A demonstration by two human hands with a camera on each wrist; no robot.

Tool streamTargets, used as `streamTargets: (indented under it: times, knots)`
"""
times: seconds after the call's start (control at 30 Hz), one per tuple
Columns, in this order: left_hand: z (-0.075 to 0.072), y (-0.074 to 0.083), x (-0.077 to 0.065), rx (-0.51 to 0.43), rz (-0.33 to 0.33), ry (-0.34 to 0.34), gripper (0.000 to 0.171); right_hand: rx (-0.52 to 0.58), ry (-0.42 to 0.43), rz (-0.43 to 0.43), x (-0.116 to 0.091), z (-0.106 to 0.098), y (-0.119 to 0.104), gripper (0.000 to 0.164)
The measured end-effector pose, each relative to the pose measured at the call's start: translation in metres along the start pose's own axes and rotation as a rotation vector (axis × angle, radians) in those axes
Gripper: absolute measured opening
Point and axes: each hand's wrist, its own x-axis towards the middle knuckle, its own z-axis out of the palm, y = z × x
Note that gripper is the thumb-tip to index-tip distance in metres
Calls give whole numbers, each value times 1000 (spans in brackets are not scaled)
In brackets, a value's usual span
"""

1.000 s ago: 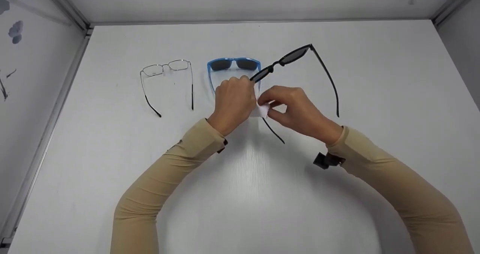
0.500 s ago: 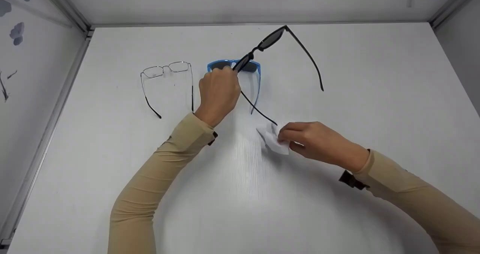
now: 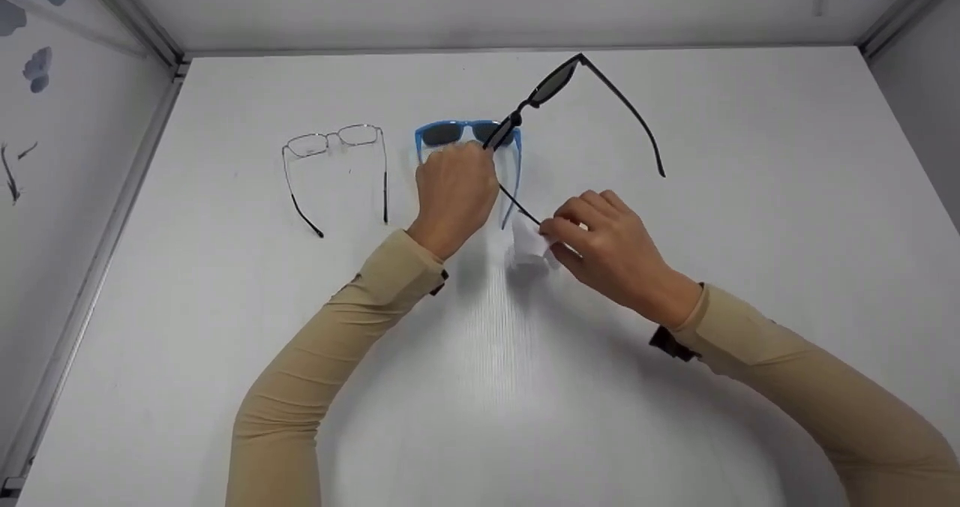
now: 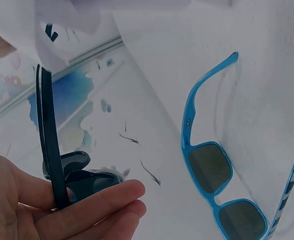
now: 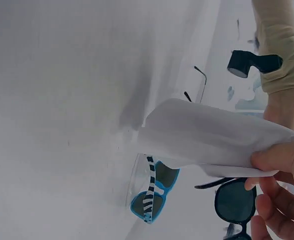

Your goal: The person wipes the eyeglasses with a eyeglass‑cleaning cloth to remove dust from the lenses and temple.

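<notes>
Black sunglasses (image 3: 555, 83) hang tilted over the table, gripped at one hinge corner by my left hand (image 3: 455, 196). Their far arm sticks out freely to the right. Between thumb and fingers my right hand (image 3: 611, 256) pinches a thin white cloth (image 3: 529, 238), at the tip of the nearer arm. In the left wrist view, that arm (image 4: 49, 130) runs up into the cloth's folds, which hide its end. The right wrist view shows the cloth (image 5: 202, 135) draped out from the thumb, with a dark lens (image 5: 235, 200) beyond it.
Blue-framed sunglasses (image 3: 442, 133) lie unfolded on the white table (image 3: 225, 327), partly behind the left hand; one arm is striped black and white. Thin wire-framed eyeglasses (image 3: 306, 145) lie unfolded to their left. Panels (image 3: 487, 12) rise along the table's back and sides.
The right hand drew the cloth away toward the near right, then brought it back up to the arm's tip. The left hand moved left with the sunglasses, then slightly back right.
</notes>
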Motion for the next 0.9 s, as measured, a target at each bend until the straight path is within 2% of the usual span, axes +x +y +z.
streamTargets:
  times: [0.2,0.37,0.53,0.6,0.73,0.8,0.9]
  knots:
    - [4,11,-3,11,-28,-89,36,-96,69,3,20,5,2,17]
    - [9,18,-7,-3,4,-118,33,-169,117,-5,37,9,4,13]
    - [9,17,-8,-84,16,-96,34,-267,188,-31,47,12,4,7]
    - [8,16,-8,-107,12,-88,36,-307,188,-48,47,13,4,6]
    - [5,14,-8,-98,18,-127,36,-376,150,-84,39,12,4,4]
    - [3,12,-7,-97,17,-140,35,-399,137,-99,31,11,8,4]
    - [0,5,-6,-113,3,-119,37,-420,131,-110,15,9,18,5]
